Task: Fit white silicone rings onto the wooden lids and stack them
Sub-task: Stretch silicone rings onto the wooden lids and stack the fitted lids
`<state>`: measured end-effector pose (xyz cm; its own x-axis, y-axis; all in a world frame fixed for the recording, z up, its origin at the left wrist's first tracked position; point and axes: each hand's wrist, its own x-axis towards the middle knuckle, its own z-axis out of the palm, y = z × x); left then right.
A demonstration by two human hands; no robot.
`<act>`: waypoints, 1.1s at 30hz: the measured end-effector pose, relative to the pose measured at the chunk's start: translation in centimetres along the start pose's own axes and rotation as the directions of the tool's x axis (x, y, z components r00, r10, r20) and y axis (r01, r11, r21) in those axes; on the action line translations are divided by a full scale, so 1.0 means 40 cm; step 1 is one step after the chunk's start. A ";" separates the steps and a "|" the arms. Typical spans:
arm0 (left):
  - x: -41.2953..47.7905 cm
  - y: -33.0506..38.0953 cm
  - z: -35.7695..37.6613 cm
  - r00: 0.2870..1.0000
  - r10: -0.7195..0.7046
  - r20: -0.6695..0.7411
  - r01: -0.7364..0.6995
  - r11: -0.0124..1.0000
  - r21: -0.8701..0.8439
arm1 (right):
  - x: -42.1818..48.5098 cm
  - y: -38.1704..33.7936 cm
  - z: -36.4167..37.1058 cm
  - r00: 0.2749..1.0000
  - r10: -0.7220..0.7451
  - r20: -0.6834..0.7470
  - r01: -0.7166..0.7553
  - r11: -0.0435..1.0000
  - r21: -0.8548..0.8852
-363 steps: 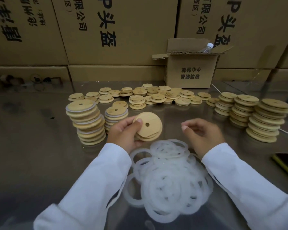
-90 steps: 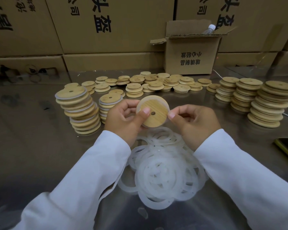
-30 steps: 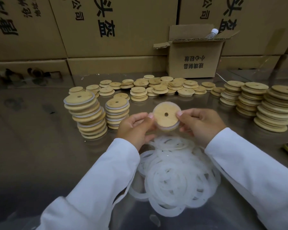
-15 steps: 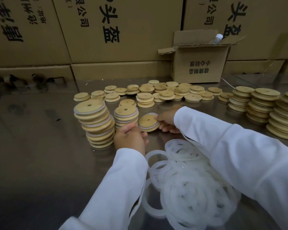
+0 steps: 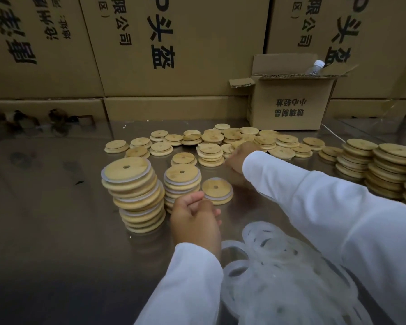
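A wooden lid with a white ring fitted (image 5: 217, 190) lies flat on the table, just right of a short stack of ringed lids (image 5: 182, 181). A taller, leaning stack of ringed lids (image 5: 133, 191) stands further left. My left hand (image 5: 195, 215) hovers loosely curled in front of the short stack and holds nothing. My right hand (image 5: 237, 158) reaches across to the loose bare lids (image 5: 211, 151) at the back; its fingers are blurred and lie among them. A heap of white silicone rings (image 5: 281, 277) lies near me under my right sleeve.
Stacks of bare wooden lids (image 5: 384, 165) stand at the right. An open cardboard box (image 5: 288, 104) with a plastic bottle (image 5: 314, 66) in it sits at the back right. Large cartons (image 5: 174, 55) wall off the far side of the shiny table (image 5: 56, 231).
Both hands held the ringed lid a second ago. My right hand set it down beside the short stack, let go, and moved back to the loose lids. My left hand stayed low.
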<state>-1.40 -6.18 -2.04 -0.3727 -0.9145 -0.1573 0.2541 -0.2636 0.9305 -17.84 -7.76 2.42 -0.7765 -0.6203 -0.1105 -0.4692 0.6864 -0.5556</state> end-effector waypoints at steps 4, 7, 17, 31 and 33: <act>0.013 -0.002 0.000 1.000 -0.005 -0.006 0.005 1.000 -0.011 | 0.080 -0.037 0.020 0.979 -0.098 -0.180 0.092 0.995 -0.039; 0.019 -0.011 0.001 1.000 0.025 -0.003 -0.025 0.999 0.021 | 0.133 -0.059 0.048 0.989 -0.075 -0.130 0.063 0.994 -0.093; 0.031 -0.017 -0.003 0.999 0.031 0.010 -0.031 0.999 0.004 | 0.168 -0.058 0.056 0.991 -0.014 -0.132 0.012 1.000 -0.019; -0.030 0.014 -0.004 0.964 0.047 0.260 -0.038 0.998 -0.040 | -0.331 0.098 -0.048 0.830 -0.507 -0.231 0.528 0.849 0.035; -0.040 0.017 -0.011 0.946 0.028 0.322 -0.023 1.000 -0.019 | -0.368 0.119 -0.029 0.831 -0.511 -0.219 0.533 0.844 0.056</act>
<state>-0.23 -5.06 -1.29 -0.6327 -0.7742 -0.0165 0.2799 -0.2486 0.9273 -9.16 5.09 2.36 -0.4979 -0.7833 0.3721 -0.7867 0.2274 -0.5740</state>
